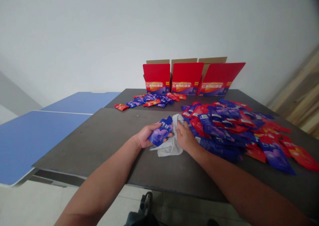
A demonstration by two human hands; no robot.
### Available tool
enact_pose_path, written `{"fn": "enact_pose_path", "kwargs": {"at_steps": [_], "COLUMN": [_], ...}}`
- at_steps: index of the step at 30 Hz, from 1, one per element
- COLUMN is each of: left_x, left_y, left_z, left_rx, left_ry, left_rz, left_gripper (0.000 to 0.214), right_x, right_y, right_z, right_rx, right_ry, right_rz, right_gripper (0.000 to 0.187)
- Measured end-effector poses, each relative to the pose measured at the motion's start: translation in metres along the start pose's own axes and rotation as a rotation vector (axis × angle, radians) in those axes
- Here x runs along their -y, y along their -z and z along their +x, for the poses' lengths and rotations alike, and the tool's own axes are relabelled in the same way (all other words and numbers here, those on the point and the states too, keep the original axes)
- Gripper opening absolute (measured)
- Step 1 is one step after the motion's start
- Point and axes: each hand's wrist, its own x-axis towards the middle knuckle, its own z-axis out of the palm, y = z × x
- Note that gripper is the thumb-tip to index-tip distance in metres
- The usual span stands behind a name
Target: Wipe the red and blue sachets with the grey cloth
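Note:
A blue-purple pouch (160,133) with white lettering lies in my left hand (147,135), the thumb over its edge and fingertips showing at its right side. My right hand (185,136) is closed on a whitish cloth (171,148), which bunches up above the fingers and hangs down onto the dark tabletop (119,133). Cloth and pouch are side by side; whether they touch is hard to make out. Just right of my right hand spreads a large heap of red and blue pouches (224,126).
Three open red cartons (157,76) stand in a row at the table's back. A smaller group of red and blue pouches (152,99) lies before them. Blue table-tennis tables (57,123) adjoin on the left. Brownish material (299,96) is at the right edge.

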Motion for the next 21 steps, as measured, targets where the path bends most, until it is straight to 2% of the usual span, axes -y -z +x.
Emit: {"fn": "enact_pose_path", "kwargs": {"at_steps": [3, 8, 11, 13, 16, 21], "left_x": [-0.001, 0.001, 0.005, 0.009, 0.012, 0.014], "left_y": [0.001, -0.003, -0.008, -0.012, -0.017, -0.017], "left_z": [0.002, 0.006, 0.007, 0.008, 0.007, 0.004], "left_rx": [-0.054, -0.064, -0.078, -0.085, -0.107, -0.180], "left_ry": [-0.009, -0.081, -0.068, -0.051, -0.018, 0.079], "left_rz": [-0.110, -0.210, -0.193, -0.173, -0.137, -0.077], "left_gripper": [0.041, 0.051, 0.053, 0.055, 0.056, 0.040], "right_x": [0.006, 0.017, 0.020, 0.021, 0.022, 0.021], "right_y": [0.005, 0.011, 0.011, 0.011, 0.012, 0.012], "right_z": [-0.002, -0.010, -0.012, -0.012, -0.010, -0.007], "right_rx": [0.031, 0.305, 0.347, 0.323, 0.269, 0.211], "right_ry": [0.077, 0.433, 0.535, 0.520, 0.389, 0.172], "right_rz": [0.001, -0.052, -0.069, -0.077, -0.094, -0.103], "right_gripper": [0.043, 0.035, 0.035, 0.037, 0.039, 0.044]}}
